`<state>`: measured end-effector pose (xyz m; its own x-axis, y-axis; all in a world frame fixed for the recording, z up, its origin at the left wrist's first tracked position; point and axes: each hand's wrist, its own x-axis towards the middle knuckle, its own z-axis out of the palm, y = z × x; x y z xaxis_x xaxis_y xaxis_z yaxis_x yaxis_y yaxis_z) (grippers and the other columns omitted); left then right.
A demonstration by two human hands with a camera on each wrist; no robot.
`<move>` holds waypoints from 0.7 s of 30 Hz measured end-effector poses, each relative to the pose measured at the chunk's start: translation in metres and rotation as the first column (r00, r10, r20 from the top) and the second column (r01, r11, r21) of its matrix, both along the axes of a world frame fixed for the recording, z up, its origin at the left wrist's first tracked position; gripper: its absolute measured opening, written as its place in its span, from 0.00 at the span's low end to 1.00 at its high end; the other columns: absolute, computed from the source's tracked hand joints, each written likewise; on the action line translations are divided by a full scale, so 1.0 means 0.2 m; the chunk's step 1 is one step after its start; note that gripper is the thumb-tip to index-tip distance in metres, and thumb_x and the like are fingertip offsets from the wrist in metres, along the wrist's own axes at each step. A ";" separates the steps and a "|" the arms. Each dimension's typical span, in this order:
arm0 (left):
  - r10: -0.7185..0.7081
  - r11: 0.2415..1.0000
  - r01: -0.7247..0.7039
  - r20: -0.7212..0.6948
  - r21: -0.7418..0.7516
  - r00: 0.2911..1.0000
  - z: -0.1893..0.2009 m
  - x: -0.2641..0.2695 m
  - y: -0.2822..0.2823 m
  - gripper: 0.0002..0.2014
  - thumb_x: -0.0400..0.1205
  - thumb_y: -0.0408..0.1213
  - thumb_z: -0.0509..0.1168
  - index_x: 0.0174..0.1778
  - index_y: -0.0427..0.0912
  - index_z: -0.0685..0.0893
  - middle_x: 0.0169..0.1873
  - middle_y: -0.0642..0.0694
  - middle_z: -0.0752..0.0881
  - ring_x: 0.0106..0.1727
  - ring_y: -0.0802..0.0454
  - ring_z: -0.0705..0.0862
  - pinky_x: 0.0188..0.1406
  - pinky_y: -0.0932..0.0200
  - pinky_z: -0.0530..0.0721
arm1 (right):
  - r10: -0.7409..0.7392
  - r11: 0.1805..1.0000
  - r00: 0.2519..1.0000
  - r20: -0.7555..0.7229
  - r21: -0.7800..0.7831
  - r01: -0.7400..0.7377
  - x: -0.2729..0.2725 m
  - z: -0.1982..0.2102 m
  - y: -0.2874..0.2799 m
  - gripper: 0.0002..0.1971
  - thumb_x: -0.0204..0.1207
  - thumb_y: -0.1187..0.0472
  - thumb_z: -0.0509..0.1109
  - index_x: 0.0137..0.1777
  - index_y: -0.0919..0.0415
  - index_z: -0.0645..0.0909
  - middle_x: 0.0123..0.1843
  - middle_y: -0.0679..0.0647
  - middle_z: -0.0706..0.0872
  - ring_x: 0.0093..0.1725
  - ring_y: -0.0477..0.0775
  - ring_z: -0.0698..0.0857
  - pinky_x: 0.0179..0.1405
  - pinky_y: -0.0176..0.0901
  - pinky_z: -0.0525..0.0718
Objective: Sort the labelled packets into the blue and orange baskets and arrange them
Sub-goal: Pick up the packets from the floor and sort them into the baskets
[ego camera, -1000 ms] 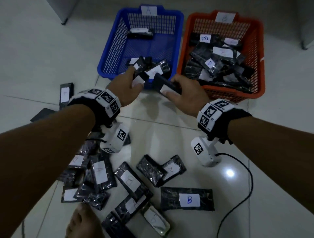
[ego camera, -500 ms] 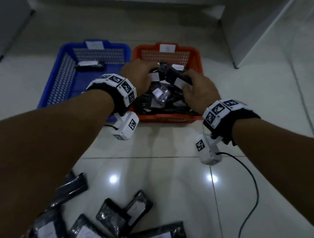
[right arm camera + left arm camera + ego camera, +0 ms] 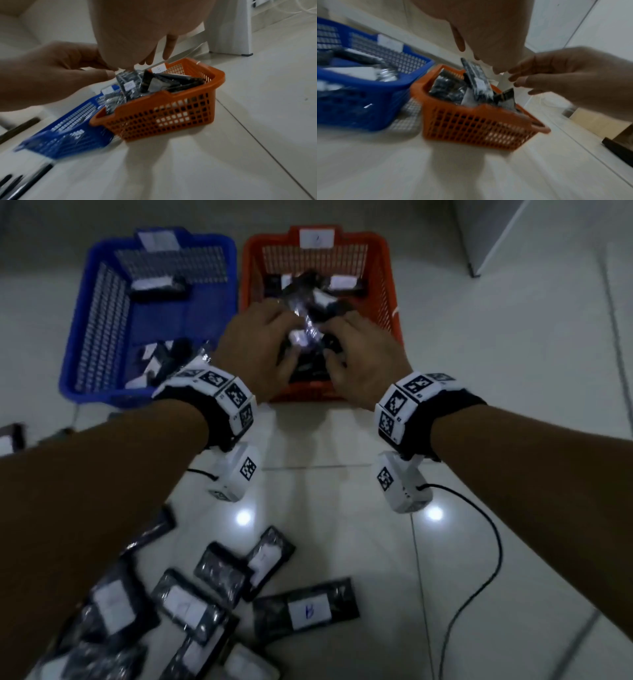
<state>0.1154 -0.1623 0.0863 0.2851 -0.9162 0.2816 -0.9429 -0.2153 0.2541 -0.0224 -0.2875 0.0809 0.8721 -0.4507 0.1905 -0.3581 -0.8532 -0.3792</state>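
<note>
The orange basket (image 3: 390, 285) stands right of the blue basket (image 3: 78, 337) on the floor and holds several black labelled packets. Both hands hover over its near end. My left hand (image 3: 274, 337) and right hand (image 3: 342, 344) flank one shiny black packet (image 3: 305, 333). In the left wrist view that packet (image 3: 477, 81) stands tilted on the heap just under the fingertips, and no finger closes on it. Fingers of the right hand (image 3: 556, 75) and left hand (image 3: 60, 70) are loosely straight. The blue basket has packets at its far end (image 3: 157, 285) and its near end (image 3: 157, 361).
Several loose packets lie on the tiled floor near me, one labelled B (image 3: 308, 611), others heaped to the left (image 3: 171, 604). A black cable (image 3: 479, 559) trails from the right wrist camera. A white cabinet (image 3: 513, 234) stands beyond the orange basket.
Both hands carried packets from in front of the blue basket to the orange basket. The packets they gripped have left their fingers, and one now stands on the heap.
</note>
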 end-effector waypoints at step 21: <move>0.054 0.771 0.094 -0.213 0.630 0.976 -0.33 -0.52 1.38 0.35 0.63 0.50 0.70 0.68 0.47 0.78 0.62 0.40 0.81 0.62 0.39 0.80 0.56 0.41 0.79 | 0.663 0.711 0.413 -0.625 0.352 -0.609 -0.19 -0.32 1.02 0.22 0.70 0.53 0.74 0.64 0.52 0.78 0.59 0.52 0.80 0.59 0.56 0.79 0.54 0.49 0.75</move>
<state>0.0120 0.1129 0.0197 0.2475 -0.8698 -0.4269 -0.8899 -0.3783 0.2548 -0.0594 -0.0835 0.0167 0.7638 0.3022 -0.5703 0.1147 -0.9331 -0.3408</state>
